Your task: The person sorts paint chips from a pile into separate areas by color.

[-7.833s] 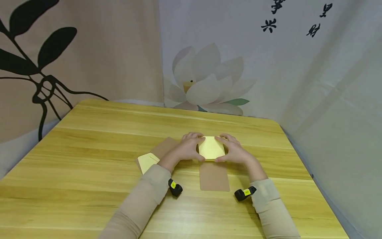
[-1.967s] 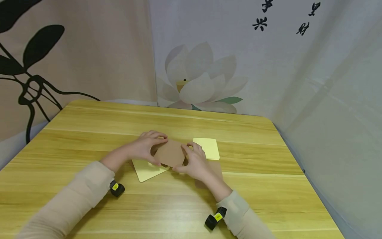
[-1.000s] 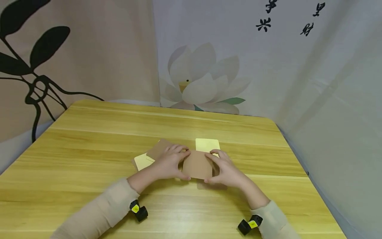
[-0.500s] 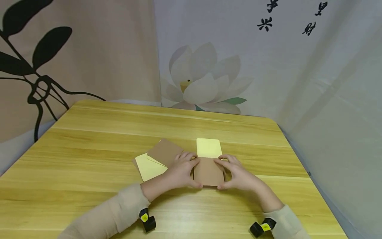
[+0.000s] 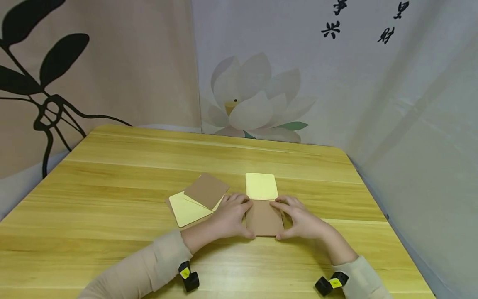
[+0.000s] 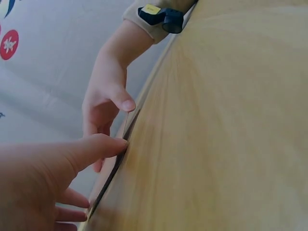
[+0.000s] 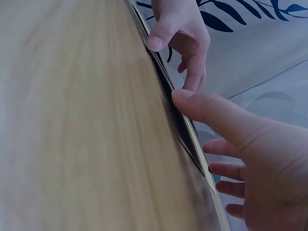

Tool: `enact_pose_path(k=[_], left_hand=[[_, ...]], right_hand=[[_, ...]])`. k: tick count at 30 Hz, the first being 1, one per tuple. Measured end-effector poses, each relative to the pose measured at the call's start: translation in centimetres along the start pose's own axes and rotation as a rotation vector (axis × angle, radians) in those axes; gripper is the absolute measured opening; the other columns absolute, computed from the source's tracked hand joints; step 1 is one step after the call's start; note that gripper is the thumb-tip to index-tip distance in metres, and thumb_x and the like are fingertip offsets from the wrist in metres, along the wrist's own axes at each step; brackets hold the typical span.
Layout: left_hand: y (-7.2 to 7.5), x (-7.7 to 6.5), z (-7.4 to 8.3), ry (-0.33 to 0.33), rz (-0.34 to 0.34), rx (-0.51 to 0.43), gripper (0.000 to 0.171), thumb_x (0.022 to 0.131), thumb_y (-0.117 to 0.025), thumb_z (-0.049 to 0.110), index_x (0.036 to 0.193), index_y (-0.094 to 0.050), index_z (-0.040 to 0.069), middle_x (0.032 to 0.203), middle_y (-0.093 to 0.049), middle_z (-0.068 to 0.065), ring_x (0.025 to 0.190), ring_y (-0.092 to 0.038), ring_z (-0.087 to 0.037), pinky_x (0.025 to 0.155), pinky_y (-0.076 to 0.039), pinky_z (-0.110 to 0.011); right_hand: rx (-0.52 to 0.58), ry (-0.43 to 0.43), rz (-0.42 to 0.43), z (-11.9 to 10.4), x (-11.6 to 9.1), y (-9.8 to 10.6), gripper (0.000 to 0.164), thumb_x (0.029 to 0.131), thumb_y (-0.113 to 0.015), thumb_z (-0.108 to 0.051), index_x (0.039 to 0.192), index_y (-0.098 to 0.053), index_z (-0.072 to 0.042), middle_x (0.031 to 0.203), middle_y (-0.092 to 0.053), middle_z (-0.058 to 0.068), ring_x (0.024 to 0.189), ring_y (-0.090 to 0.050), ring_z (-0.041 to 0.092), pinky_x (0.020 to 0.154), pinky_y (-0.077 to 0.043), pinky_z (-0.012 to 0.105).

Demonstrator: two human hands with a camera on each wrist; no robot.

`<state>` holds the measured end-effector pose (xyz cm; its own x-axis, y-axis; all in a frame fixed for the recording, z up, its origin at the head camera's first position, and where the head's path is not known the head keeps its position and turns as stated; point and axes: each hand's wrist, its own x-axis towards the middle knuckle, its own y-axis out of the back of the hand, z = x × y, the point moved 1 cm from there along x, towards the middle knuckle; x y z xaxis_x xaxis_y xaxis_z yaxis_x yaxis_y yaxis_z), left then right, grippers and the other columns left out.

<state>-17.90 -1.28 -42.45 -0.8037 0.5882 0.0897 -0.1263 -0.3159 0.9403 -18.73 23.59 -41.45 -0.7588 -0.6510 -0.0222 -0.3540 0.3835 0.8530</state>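
Note:
A square brown card (image 5: 264,218) lies almost flat in front of a yellow card (image 5: 261,185). My left hand (image 5: 232,216) pinches its left edge between thumb and fingers. At the opposite edge, my right hand (image 5: 300,218) grips it the same way. Both wrist views show the card nearly edge-on, with the thumbs at its near side and a thin dark gap beneath. To the left is a loose pile, with a brown card (image 5: 206,190) on top of a yellow card (image 5: 188,211) and more card edges showing below.
The wooden table (image 5: 142,166) extends on all sides of the cards. Its far edge meets a printed curtain (image 5: 261,83). A small black wrist camera (image 5: 189,277) hangs at the left sleeve, another black camera (image 5: 330,284) at the right.
Both hands have carried the brown card from the left pile to the right and lowered it in front of the yellow card. Over the last half second it has sunk slightly nearer the table.

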Motion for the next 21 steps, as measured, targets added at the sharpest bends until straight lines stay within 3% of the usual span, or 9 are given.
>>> enact_pose_path(k=[21], left_hand=[[-0.06, -0.23, -0.17, -0.021, 0.012, -0.025, 0.088, 0.065, -0.078, 0.06, 0.13, -0.058, 0.004, 0.132, -0.05, -0.008, 0.126, -0.039, -0.027, 0.102, -0.028, -0.046]], right_hand=[[0.015, -0.006, -0.038, 0.32, -0.05, -0.44, 0.092, 0.072, -0.081, -0.047, 0.146, -0.041, -0.007, 0.144, -0.033, 0.009, 0.132, -0.027, 0.029, 0.102, -0.031, 0.053]])
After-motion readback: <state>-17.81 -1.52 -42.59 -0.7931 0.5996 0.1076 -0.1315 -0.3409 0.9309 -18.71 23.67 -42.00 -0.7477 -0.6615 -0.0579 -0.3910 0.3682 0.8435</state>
